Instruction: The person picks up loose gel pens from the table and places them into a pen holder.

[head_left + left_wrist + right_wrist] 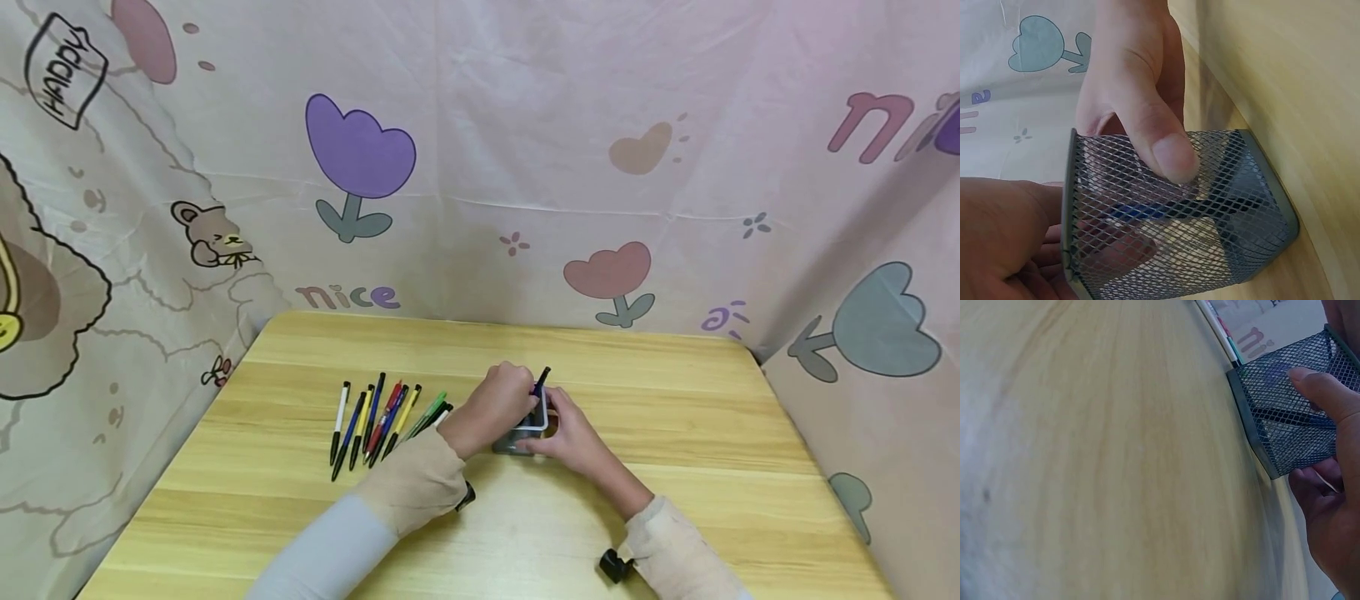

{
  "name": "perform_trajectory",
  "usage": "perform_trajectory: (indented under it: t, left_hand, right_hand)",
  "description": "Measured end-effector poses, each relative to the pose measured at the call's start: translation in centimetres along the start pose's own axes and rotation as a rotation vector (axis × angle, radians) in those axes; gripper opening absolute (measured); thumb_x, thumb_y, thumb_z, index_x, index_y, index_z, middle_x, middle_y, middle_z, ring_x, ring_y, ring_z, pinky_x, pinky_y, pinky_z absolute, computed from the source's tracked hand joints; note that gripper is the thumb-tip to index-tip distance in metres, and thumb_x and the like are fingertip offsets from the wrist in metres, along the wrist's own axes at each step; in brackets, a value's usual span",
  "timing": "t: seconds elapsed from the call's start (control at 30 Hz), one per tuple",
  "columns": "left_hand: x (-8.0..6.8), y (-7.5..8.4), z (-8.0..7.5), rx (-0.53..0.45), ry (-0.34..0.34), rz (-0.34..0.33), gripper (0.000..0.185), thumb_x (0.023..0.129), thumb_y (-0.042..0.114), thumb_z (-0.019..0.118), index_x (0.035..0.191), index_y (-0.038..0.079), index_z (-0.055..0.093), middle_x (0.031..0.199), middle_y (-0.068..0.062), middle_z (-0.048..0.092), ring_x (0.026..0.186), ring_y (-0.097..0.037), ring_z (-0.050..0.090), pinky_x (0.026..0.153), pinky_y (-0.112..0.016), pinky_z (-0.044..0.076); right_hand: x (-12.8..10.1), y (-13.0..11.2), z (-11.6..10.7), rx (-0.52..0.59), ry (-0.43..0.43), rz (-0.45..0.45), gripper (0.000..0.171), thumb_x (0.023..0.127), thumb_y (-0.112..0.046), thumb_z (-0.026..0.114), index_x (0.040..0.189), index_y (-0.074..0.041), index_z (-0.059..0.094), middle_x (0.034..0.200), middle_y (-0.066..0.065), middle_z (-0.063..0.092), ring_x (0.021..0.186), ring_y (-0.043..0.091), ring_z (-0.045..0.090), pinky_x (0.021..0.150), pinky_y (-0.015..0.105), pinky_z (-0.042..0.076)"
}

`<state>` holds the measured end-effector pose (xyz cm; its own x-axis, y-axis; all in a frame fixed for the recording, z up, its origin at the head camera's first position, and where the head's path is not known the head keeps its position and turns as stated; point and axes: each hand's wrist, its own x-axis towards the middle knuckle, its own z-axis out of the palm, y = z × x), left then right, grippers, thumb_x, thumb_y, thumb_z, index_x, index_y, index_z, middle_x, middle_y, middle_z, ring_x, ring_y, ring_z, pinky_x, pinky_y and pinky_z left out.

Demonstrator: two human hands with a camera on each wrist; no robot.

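Note:
A grey wire-mesh pen holder (521, 439) stands on the wooden table (675, 467) near its middle. My right hand (573, 433) grips it from the right, thumb (1163, 140) pressed on the mesh wall and fingers (1329, 506) curled under the other side. My left hand (498, 404) pinches a dark blue pen (542, 379) that slants down into the holder's mouth. In the left wrist view the pen's blue barrel (1138, 212) shows through the mesh (1241, 206), and in the right wrist view the holder (1279, 431) sits at the table's far edge of the frame.
Several pens (375, 417) in white, blue, yellow, red and green lie side by side left of the hands. A patterned cloth (480, 167) walls the table on the back and both sides. Bare wood spreads to the right and front.

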<state>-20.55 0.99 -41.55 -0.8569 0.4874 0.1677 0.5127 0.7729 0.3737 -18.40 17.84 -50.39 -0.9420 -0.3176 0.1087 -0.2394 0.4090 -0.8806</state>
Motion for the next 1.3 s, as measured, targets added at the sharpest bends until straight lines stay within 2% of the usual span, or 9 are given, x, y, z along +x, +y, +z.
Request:
perform_trajectory:
  t: [0.23,0.37,0.47,0.6,0.7,0.83,1.1,1.3]
  left_hand:
    - [-0.2,0.3,-0.7,0.03,0.024,0.001,0.02,0.094,0.015,0.076,0.078,0.005,0.074,0.067,-0.003,0.071,0.052,-0.005,0.058,0.045,-0.014,0.043]
    - [-0.5,0.1,-1.2,0.018,0.046,0.0,0.018,0.096,0.016,0.073,0.082,0.007,0.076,0.071,-0.002,0.073,0.054,-0.003,0.058,0.047,-0.013,0.043]
    - [-0.8,-0.1,-1.5,-0.001,0.082,0.007,0.013,0.096,0.017,0.073,0.091,0.007,0.079,0.081,-0.004,0.078,0.062,-0.005,0.065,0.052,-0.013,0.049]
    - [-1.4,-0.4,-2.1,0.004,0.176,0.048,0.017,0.094,0.018,0.077,0.104,0.004,0.08,0.098,-0.009,0.081,0.082,-0.014,0.077,0.067,-0.02,0.061]
    - [-1.8,-0.8,-2.6,0.006,0.233,0.061,0.023,0.092,0.017,0.08,0.109,0.002,0.079,0.104,-0.011,0.081,0.091,-0.018,0.079,0.075,-0.026,0.064]
    - [-2.2,-1.6,-3.4,0.01,0.26,0.044,0.025,0.092,0.016,0.079,0.112,0.002,0.077,0.11,-0.011,0.08,0.094,-0.019,0.078,0.08,-0.027,0.064]
    - [-3.2,-3.9,-4.2,-0.015,0.248,-0.045,0.026,0.093,0.013,0.076,0.116,0.0,0.076,0.116,-0.015,0.078,0.102,-0.025,0.077,0.087,-0.034,0.064]
    - [-3.8,-5.4,-3.7,-0.003,0.165,-0.132,0.024,0.092,0.01,0.074,0.114,0.0,0.077,0.113,-0.015,0.078,0.094,-0.024,0.075,0.083,-0.037,0.064]
  right_hand:
    - [0.0,0.3,0.0,0.011,-0.008,0.008,0.083,0.076,-0.023,0.094,0.146,-0.018,0.049,0.13,0.006,0.055,0.12,0.023,0.064,0.099,0.028,0.058]
    - [0.1,0.4,0.0,0.022,-0.018,0.01,0.082,0.076,-0.022,0.094,0.145,-0.019,0.049,0.131,0.007,0.054,0.12,0.025,0.065,0.098,0.027,0.058]
    - [0.1,0.4,-0.1,0.03,-0.018,0.01,0.082,0.076,-0.021,0.094,0.144,-0.019,0.049,0.131,0.007,0.054,0.119,0.026,0.065,0.098,0.027,0.058]
    - [0.2,0.5,0.0,0.043,-0.014,0.018,0.081,0.076,-0.021,0.094,0.143,-0.017,0.05,0.129,0.008,0.055,0.118,0.025,0.065,0.097,0.026,0.058]
    - [0.2,0.5,0.0,0.043,-0.012,0.018,0.081,0.075,-0.02,0.095,0.142,-0.012,0.05,0.127,0.01,0.055,0.116,0.025,0.065,0.097,0.026,0.058]
    - [0.2,0.5,0.1,0.04,-0.007,0.019,0.081,0.074,-0.02,0.095,0.141,-0.007,0.051,0.124,0.01,0.056,0.114,0.024,0.065,0.097,0.026,0.059]
    - [0.2,0.4,0.1,0.02,-0.004,0.03,0.083,0.073,-0.021,0.096,0.141,-0.006,0.052,0.124,0.009,0.057,0.114,0.023,0.065,0.098,0.027,0.058]
    - [0.1,0.4,0.1,0.013,0.0,0.04,0.084,0.072,-0.024,0.097,0.142,-0.007,0.052,0.124,0.009,0.057,0.114,0.024,0.065,0.098,0.027,0.058]
